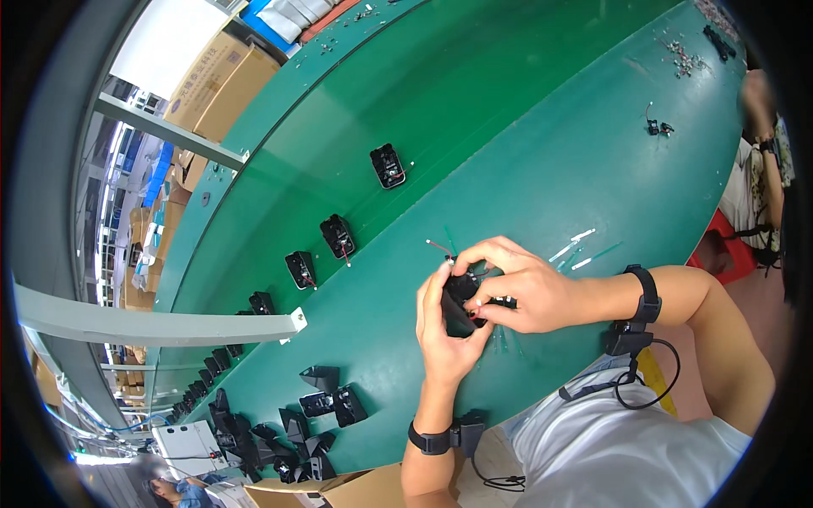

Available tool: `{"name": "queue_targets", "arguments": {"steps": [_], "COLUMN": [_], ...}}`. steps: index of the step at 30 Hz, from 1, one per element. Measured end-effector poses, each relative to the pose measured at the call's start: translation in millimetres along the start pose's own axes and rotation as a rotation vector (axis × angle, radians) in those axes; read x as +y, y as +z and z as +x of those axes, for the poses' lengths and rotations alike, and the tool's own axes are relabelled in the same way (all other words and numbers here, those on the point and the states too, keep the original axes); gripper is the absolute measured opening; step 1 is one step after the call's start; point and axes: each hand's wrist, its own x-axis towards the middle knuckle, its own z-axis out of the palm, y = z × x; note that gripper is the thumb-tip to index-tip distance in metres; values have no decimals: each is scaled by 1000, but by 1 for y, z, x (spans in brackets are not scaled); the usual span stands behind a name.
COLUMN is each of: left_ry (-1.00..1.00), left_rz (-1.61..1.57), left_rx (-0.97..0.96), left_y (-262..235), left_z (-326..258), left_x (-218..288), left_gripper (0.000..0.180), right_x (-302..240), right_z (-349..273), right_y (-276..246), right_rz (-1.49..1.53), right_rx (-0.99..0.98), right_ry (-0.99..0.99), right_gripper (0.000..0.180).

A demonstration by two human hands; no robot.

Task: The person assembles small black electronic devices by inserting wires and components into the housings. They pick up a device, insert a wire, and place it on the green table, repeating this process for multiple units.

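A black plastic housing is between my two hands above the green table. My left hand wraps its near left side, thumb underneath and fingers up along the wall. Over its open side curls my right hand, index finger at the far rim, thumb and other fingertips pressed at the inside. A thin red wire with a pale tip sticks out past the far rim. Another bit of red shows by my right thumb. My fingers hide most of the inside.
Thin clear and white strips lie beside my right hand. Black housings with wires sit along the green belt. More black housings pile up at lower left, near a metal post. Small black parts lie far right, near another person's arm.
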Motion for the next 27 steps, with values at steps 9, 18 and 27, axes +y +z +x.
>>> {"name": "queue_targets", "arguments": {"steps": [9, 18, 27], "left_ry": [75, 120, 235], "left_rz": [163, 159, 210], "left_rx": [103, 132, 221], "left_y": [-8, -9, -15], "left_z": [0, 0, 2], "left_x": [14, 24, 25], "left_gripper": [103, 86, 62], "right_x": [14, 19, 17], "right_z": [3, -2, -3], "right_y": [-7, 4, 2], "right_rz": [592, 1233, 1444], "right_rx": [-241, -241, -294], "right_ry": [203, 715, 674], "right_gripper": [22, 15, 32]}}
